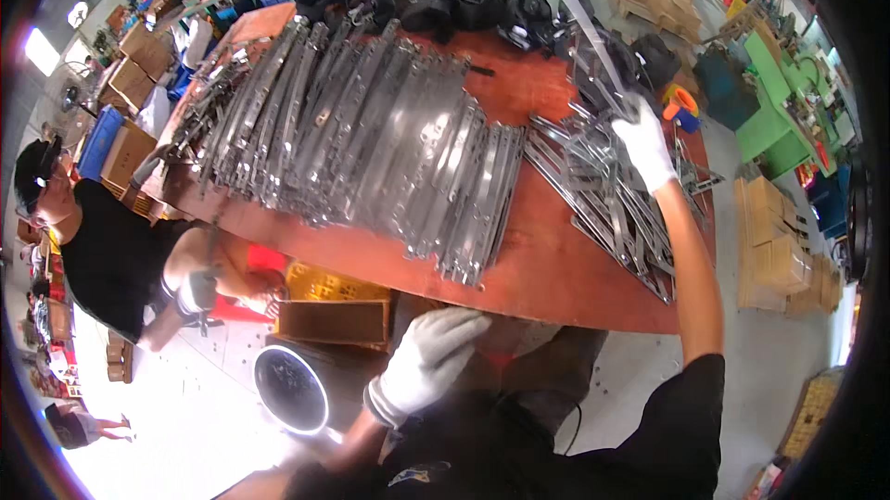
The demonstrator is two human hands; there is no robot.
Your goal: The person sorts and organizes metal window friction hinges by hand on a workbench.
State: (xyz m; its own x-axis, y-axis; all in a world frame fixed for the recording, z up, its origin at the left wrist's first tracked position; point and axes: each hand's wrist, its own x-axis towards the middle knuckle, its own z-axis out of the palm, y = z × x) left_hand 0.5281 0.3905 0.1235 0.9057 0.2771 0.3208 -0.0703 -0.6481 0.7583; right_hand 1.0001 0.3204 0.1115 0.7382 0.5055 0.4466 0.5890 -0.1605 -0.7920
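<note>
In a white glove, my right hand [646, 141] is closed around the lower end of a long flat metal strip [586, 25], which tilts up and away to the left. Below that hand lies a loose, crisscrossed pile of thin metal bars [616, 208] on the table's right side. My left hand [428, 363], also gloved, is at the table's near edge, fingers stretched out and pointing right, with nothing visible in it. Long metal slide rails [362, 129] lie side by side in a broad row across the red-brown table [528, 83].
Black bags [473, 7] line the table's far edge, and an orange tape roll [680, 103] sits at its right. At left, a person [111, 250] in black stands close. A yellow crate [334, 284] and a round bin [291, 390] stand by the near edge; cardboard stacks [779, 245] are at right.
</note>
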